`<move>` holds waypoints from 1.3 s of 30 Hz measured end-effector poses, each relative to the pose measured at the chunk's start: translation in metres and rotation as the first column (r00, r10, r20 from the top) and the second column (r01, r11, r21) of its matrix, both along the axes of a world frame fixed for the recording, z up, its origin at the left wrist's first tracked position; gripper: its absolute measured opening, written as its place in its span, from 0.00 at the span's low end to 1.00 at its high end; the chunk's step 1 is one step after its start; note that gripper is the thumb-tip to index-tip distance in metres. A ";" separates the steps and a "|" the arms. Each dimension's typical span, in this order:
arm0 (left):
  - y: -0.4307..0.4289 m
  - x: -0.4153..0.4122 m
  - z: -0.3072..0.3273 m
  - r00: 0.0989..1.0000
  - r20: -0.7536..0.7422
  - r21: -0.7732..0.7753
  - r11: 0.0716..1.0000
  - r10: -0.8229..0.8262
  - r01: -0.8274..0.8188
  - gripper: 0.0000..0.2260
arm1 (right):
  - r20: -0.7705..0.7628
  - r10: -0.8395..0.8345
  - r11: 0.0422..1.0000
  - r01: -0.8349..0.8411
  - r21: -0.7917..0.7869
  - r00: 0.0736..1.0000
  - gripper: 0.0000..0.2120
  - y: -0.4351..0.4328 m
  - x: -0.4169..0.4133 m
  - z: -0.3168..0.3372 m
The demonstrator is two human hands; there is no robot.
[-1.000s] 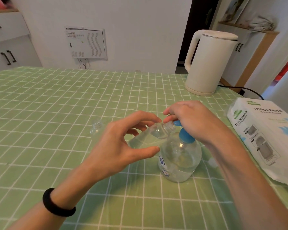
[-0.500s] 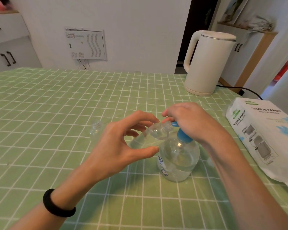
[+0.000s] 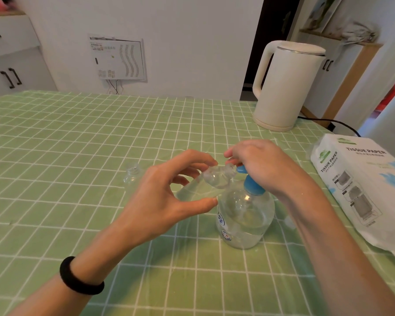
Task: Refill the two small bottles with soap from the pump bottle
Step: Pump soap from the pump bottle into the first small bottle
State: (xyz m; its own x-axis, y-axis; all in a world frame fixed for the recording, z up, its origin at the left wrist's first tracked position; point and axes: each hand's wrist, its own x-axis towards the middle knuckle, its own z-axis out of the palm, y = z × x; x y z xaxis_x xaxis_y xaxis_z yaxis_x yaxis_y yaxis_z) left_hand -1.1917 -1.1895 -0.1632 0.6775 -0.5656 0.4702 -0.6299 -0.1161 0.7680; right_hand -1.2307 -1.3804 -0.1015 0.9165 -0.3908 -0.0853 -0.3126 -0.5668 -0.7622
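The counter (image 3: 78,137) carries a green checked cloth and stands against a white wall. The pump bottle (image 3: 245,215) stands upright on the cloth and serves as the landmark; it is clear, with a blue pump head (image 3: 252,187), and is roughly half full of clear soap.

The left hand (image 3: 160,201) holds one small bottle (image 3: 205,184) between thumb and fingers. This bottle is tilted, with its open neck raised to the pump spout, just left of the pump head. It already contains some liquid. The right hand (image 3: 260,165) rests closed over the top of the pump head, fingers curled down near the spout.

The second small bottle (image 3: 132,179) stands upright and uncapped, left of the pump bottle and beyond the left hand. It appears empty. A white kettle (image 3: 285,85) stands behind the pump bottle; a tissue pack (image 3: 360,185) lies to its right.

Step in hand, as judged: filling the first small bottle. The next move calls for a steady downward press on the pump head while the neck remains aligned under the spout; any misalignment would likely spill soap onto the cloth.
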 end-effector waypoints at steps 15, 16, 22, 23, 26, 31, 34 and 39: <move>0.000 0.000 0.000 1.000 0.008 -0.016 1.000 -0.008 0.008 0.22 | 0.013 -0.005 1.000 0.005 -0.018 1.000 0.20 -0.001 0.001 -0.002; 0.000 -0.001 0.000 1.000 0.008 -0.015 1.000 -0.006 0.006 0.22 | 0.006 -0.006 1.000 0.006 -0.018 1.000 0.20 -0.001 0.001 -0.002; 0.000 -0.002 0.000 1.000 0.018 0.002 1.000 -0.016 0.016 0.22 | 0.045 -0.025 0.999 0.027 -0.034 0.999 0.20 -0.004 0.000 0.001; 0.000 -0.002 0.000 1.000 0.017 0.003 1.000 -0.015 0.015 0.22 | 0.051 -0.028 0.999 0.030 -0.037 0.998 0.20 -0.004 0.000 0.001; 0.000 -0.002 0.001 1.000 0.014 0.004 1.000 -0.007 0.007 0.22 | 0.053 -0.028 0.999 0.029 -0.034 0.998 0.20 -0.004 0.000 0.001; 0.000 0.000 0.002 1.000 0.013 0.005 1.000 0.001 -0.001 0.22 | 0.002 -0.028 1.000 0.028 -0.001 1.000 0.20 -0.001 0.001 -0.002; 0.000 -0.003 0.002 1.000 0.009 0.001 1.000 0.000 -0.001 0.22 | 0.018 -0.038 0.999 0.038 -0.017 0.999 0.20 -0.003 0.000 -0.003; -0.001 -0.003 0.001 1.000 0.019 -0.001 1.000 0.001 -0.001 0.22 | 0.065 -0.047 0.997 0.050 -0.053 0.997 0.20 -0.005 0.001 -0.002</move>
